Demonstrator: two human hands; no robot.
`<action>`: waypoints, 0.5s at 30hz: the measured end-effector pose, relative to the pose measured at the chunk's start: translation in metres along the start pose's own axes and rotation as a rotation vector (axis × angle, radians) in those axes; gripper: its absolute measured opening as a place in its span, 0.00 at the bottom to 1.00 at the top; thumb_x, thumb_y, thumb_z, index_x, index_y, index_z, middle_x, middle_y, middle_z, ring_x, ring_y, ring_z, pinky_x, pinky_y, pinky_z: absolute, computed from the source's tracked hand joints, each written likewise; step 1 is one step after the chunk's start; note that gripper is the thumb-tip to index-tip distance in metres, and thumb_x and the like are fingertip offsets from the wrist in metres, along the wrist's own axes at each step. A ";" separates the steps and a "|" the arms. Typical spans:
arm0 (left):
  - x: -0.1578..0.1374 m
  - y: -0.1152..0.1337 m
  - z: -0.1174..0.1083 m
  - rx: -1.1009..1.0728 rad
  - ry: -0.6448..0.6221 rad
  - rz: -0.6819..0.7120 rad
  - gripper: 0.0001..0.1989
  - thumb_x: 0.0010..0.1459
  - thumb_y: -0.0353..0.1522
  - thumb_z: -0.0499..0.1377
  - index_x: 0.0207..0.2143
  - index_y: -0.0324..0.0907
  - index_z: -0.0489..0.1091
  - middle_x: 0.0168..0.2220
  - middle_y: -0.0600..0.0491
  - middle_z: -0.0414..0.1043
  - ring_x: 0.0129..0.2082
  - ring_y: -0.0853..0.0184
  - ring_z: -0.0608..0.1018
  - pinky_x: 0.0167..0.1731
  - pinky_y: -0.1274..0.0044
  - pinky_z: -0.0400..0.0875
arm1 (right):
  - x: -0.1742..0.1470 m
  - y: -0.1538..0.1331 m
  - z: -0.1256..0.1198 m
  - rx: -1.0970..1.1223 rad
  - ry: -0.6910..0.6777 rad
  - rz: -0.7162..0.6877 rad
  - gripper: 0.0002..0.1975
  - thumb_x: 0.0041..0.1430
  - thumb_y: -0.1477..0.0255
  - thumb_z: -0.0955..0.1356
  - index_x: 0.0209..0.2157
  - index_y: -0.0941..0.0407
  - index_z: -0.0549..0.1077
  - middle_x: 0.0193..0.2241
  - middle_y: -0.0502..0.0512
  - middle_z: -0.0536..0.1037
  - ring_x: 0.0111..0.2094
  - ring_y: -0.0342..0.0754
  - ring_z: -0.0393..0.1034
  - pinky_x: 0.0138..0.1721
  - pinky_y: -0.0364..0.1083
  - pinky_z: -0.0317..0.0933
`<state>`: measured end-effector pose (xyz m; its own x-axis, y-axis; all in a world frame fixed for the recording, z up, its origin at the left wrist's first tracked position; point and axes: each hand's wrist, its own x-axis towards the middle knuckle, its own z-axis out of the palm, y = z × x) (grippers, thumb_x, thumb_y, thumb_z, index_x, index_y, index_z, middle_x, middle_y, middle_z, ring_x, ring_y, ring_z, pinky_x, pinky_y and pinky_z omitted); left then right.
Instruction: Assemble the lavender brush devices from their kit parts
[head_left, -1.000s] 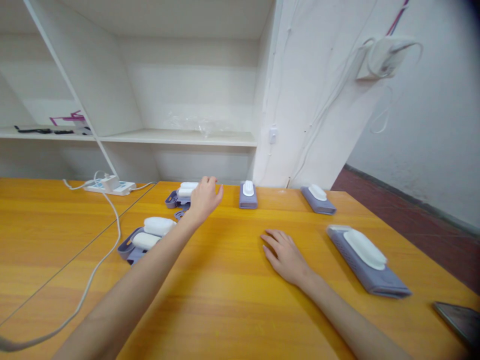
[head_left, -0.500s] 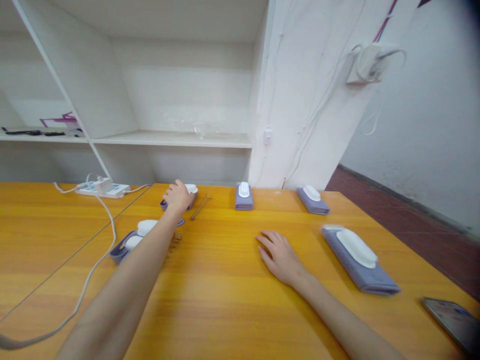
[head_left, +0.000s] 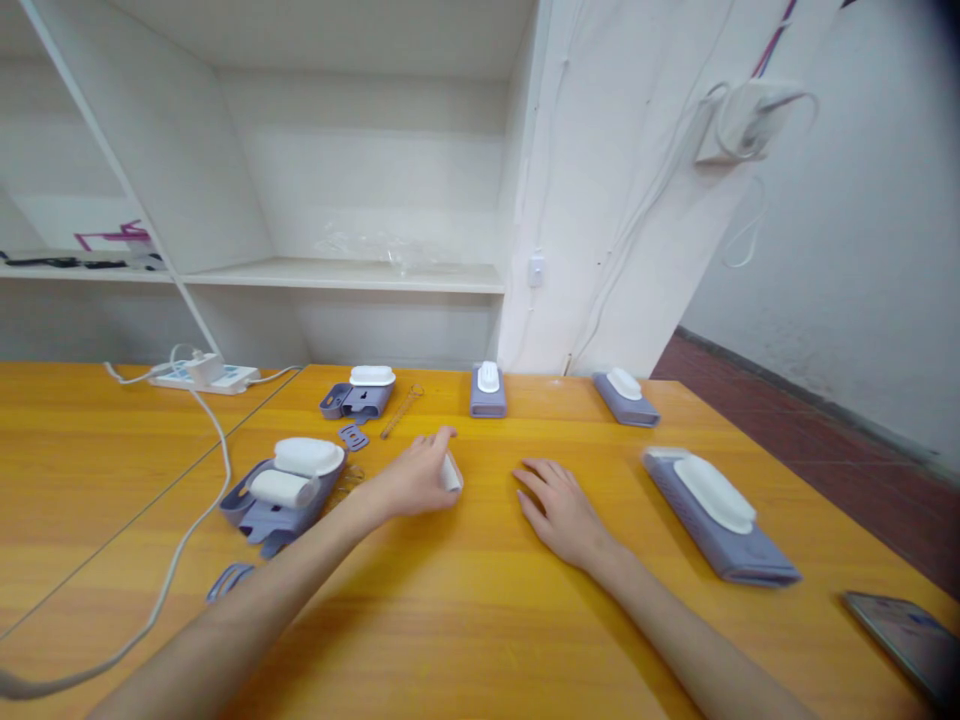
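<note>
My left hand (head_left: pixel 424 472) is closed around a small white piece (head_left: pixel 451 474), mostly covered by the fingers, low above the table's middle. To its right my right hand (head_left: pixel 553 508) lies on the wood with fingers stretched out, holding nothing. Left of my left forearm is an opened purple-grey case (head_left: pixel 262 520) bearing a white oval part (head_left: pixel 309 456) and a white cylinder (head_left: pixel 283 489). Farther back sits a smaller opened purple-grey case (head_left: pixel 365 400) with a white oval top. A metal spring (head_left: pixel 401 412) and a flat slotted purple piece (head_left: pixel 353 437) lie beside it.
Closed purple-grey cases with white tops stand at the back (head_left: pixel 488 404), back right (head_left: pixel 628 405) and right (head_left: pixel 724 525). A phone (head_left: pixel 904 640) lies at the right edge. A power strip (head_left: pixel 206 376) and its white cable (head_left: pixel 184 545) are on the left.
My left hand has come from the back-left case toward the middle, now with a small white piece in it. The smaller opened case is uncovered. My right hand stays put.
</note>
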<state>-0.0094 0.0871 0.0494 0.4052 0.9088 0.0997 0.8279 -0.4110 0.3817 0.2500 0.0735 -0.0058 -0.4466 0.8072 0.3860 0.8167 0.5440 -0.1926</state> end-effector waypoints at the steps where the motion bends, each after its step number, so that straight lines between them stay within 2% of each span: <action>1: -0.005 0.001 0.001 -0.034 -0.057 0.037 0.37 0.44 0.39 0.60 0.56 0.41 0.51 0.49 0.43 0.64 0.49 0.57 0.68 0.46 0.71 0.64 | 0.000 0.000 0.000 0.001 0.000 0.001 0.16 0.60 0.70 0.60 0.48 0.54 0.69 0.50 0.59 0.69 0.51 0.52 0.60 0.52 0.53 0.55; 4: -0.008 -0.001 -0.006 -0.061 -0.148 0.088 0.44 0.39 0.43 0.64 0.57 0.44 0.50 0.55 0.44 0.59 0.54 0.55 0.64 0.50 0.69 0.61 | 0.000 0.000 0.000 -0.001 -0.002 0.002 0.16 0.60 0.70 0.60 0.48 0.54 0.69 0.50 0.58 0.69 0.51 0.52 0.60 0.52 0.53 0.55; 6: 0.002 -0.009 -0.016 -0.022 -0.114 0.047 0.47 0.36 0.49 0.64 0.57 0.44 0.51 0.56 0.44 0.58 0.56 0.52 0.62 0.52 0.66 0.58 | 0.000 0.000 0.000 -0.003 -0.003 -0.002 0.16 0.60 0.71 0.60 0.48 0.54 0.69 0.50 0.59 0.69 0.51 0.52 0.60 0.51 0.53 0.55; 9: 0.029 -0.030 -0.033 0.093 0.102 -0.101 0.39 0.46 0.53 0.56 0.55 0.43 0.53 0.55 0.43 0.58 0.55 0.52 0.62 0.51 0.65 0.58 | 0.000 -0.001 0.000 -0.003 -0.001 -0.009 0.16 0.60 0.71 0.60 0.48 0.54 0.69 0.49 0.59 0.69 0.51 0.52 0.60 0.52 0.53 0.55; 11: 0.049 -0.047 -0.043 0.196 0.225 -0.279 0.35 0.49 0.52 0.53 0.54 0.41 0.56 0.52 0.42 0.59 0.54 0.52 0.63 0.50 0.64 0.58 | 0.000 -0.001 -0.001 -0.004 -0.001 -0.009 0.16 0.60 0.71 0.59 0.48 0.54 0.68 0.49 0.59 0.69 0.51 0.52 0.60 0.52 0.53 0.55; 13: 0.066 -0.065 -0.051 0.283 0.314 -0.468 0.34 0.50 0.51 0.53 0.54 0.40 0.56 0.52 0.39 0.59 0.53 0.49 0.63 0.48 0.62 0.59 | 0.000 -0.001 -0.001 -0.006 0.000 -0.004 0.16 0.60 0.71 0.60 0.49 0.54 0.68 0.49 0.59 0.69 0.51 0.52 0.60 0.52 0.53 0.55; 15: 0.077 -0.082 -0.055 0.347 0.391 -0.581 0.34 0.51 0.50 0.53 0.56 0.42 0.54 0.53 0.37 0.57 0.53 0.47 0.62 0.47 0.60 0.59 | 0.000 -0.001 -0.001 -0.006 0.001 -0.002 0.16 0.60 0.71 0.60 0.49 0.54 0.68 0.49 0.58 0.69 0.51 0.52 0.60 0.52 0.53 0.55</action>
<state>-0.0677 0.1946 0.0760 -0.2427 0.9183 0.3128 0.9656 0.1978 0.1687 0.2492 0.0725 -0.0043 -0.4477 0.8060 0.3872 0.8182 0.5439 -0.1861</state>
